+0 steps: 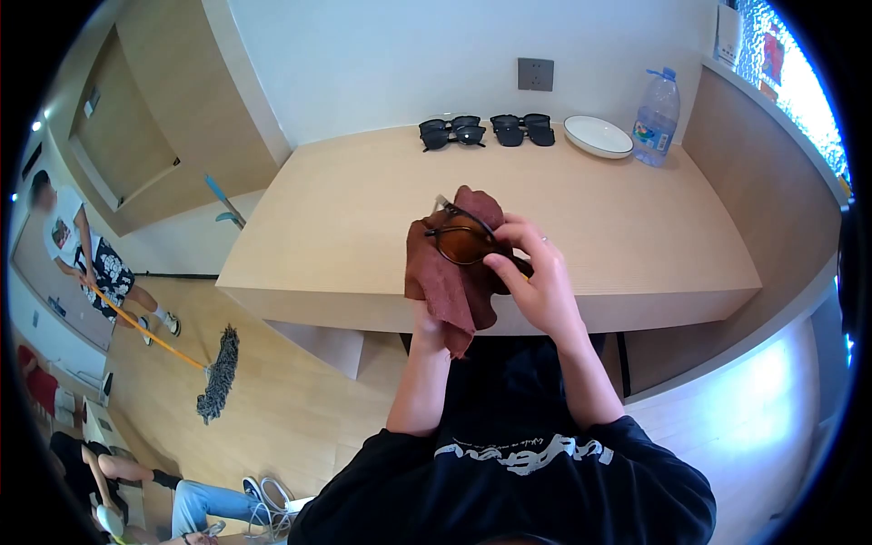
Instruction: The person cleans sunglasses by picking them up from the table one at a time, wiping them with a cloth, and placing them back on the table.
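Observation:
My right hand [542, 277] grips a pair of sunglasses [465, 243] with amber-brown lenses and a dark frame, thumb and fingers closed on one side of it. The glasses rest against a reddish-brown cloth [440, 292], above the front edge of the desk. That cloth drapes over my left hand [429, 327], which supports it from below; the fingers are hidden, with just the wrist side showing.
On the wooden desk [345, 218], several dark sunglasses [454, 133] lie along the wall, beside a white plate [598, 136] and a plastic water bottle [656, 118]. To the left, a person [77, 232] holds a mop [218, 374]. Other people sit at lower left.

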`<state>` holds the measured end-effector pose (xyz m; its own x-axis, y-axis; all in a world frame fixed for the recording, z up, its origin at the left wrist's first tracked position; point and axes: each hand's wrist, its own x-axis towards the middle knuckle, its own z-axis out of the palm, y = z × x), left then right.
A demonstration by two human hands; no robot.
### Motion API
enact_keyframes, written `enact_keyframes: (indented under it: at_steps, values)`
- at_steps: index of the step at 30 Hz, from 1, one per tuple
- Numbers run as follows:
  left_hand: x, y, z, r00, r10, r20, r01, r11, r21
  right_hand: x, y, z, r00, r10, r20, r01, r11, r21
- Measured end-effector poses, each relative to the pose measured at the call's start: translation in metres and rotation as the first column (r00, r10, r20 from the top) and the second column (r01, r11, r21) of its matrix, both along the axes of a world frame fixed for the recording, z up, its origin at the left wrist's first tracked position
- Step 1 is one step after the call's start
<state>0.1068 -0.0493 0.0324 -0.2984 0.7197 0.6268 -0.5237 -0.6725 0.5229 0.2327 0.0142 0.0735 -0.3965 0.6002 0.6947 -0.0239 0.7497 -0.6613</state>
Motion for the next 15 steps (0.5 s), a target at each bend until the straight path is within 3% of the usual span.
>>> enact_keyframes:
  at_steps: [1,3,7,9,12,13,15]
  values:
    - [-0.003,0.003,-0.006,1.0,0.0,0.0,0.0,1.0,-0.002,0.0,-0.001,0.0,1.0,0.0,0.0,0.0,1.0,-0.002]
    - [-0.012,0.011,-0.022,0.967,-0.037,0.251,0.066,0.992,-0.109,0.001,-0.003,0.001,0.998,0.023,0.063,-0.01,0.979,-0.202]
    - [-0.021,0.016,-0.027,0.992,0.048,0.121,-0.042,0.997,-0.057,0.013,0.005,0.0,0.981,0.052,0.188,-0.032,0.994,-0.108]
    - [-0.025,0.013,-0.033,0.993,0.11,0.044,-0.109,0.994,-0.032,0.023,0.002,0.005,0.969,-0.006,0.246,0.038,0.992,-0.124]
    - [-0.04,0.013,-0.042,0.999,0.049,0.001,-0.049,0.999,0.005,0.033,0.003,0.004,0.992,-0.05,0.112,0.057,0.996,-0.063]
    - [-0.036,0.014,-0.03,0.999,0.038,-0.002,-0.038,0.999,0.008,0.037,0.005,0.006,0.996,-0.068,0.065,0.07,0.997,-0.019]
    - [-0.017,0.009,0.019,0.971,0.239,0.026,-0.237,0.97,-0.042,0.045,0.005,0.011,0.988,-0.043,0.146,0.05,0.998,-0.044]
